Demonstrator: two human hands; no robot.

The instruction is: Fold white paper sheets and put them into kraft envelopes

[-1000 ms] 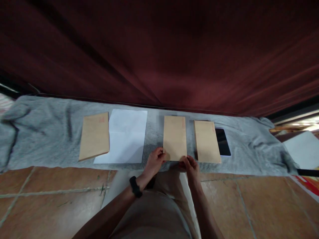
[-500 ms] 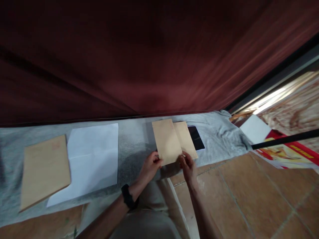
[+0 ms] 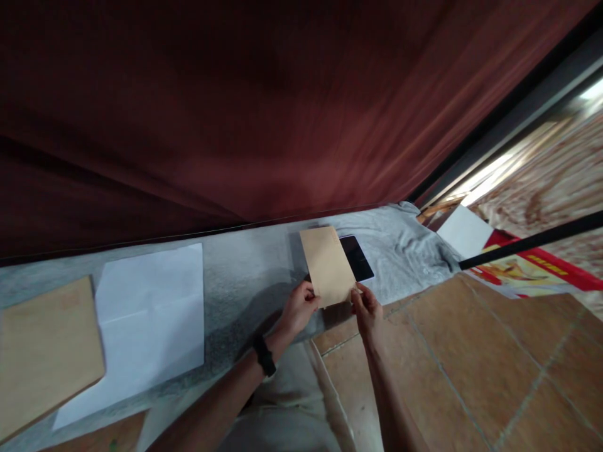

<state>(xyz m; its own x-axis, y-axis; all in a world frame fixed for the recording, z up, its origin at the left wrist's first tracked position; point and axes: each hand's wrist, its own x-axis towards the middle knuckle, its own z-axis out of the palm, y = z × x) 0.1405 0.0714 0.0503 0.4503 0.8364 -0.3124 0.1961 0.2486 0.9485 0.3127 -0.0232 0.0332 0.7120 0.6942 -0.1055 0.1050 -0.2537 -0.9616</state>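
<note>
My left hand (image 3: pixel 300 307), with a black band on its wrist, pinches the lower left corner of a tan paper envelope (image 3: pixel 328 263). At the lower right corner, the fingers of my right hand (image 3: pixel 367 312) are closed on the same envelope. One envelope face shows; whether a second lies squarely beneath it I cannot tell. Just right of the envelope lies a dark-screened phone or small tablet (image 3: pixel 358 258), its left part covered.
A grey cloth (image 3: pixel 235 263) covers the narrow surface. On it, at left, lie white paper (image 3: pixel 153 320) and a tan envelope pile (image 3: pixel 49 358). A dark red curtain (image 3: pixel 282 125) hangs behind. A black bar (image 3: pixel 532 240) and a red-yellow printed sheet (image 3: pixel 522 270) are at right.
Two envelopes were fanned apart; now they overlap so that only one face shows. My hands moved slightly right in the view, and the view turned a little to the right.
</note>
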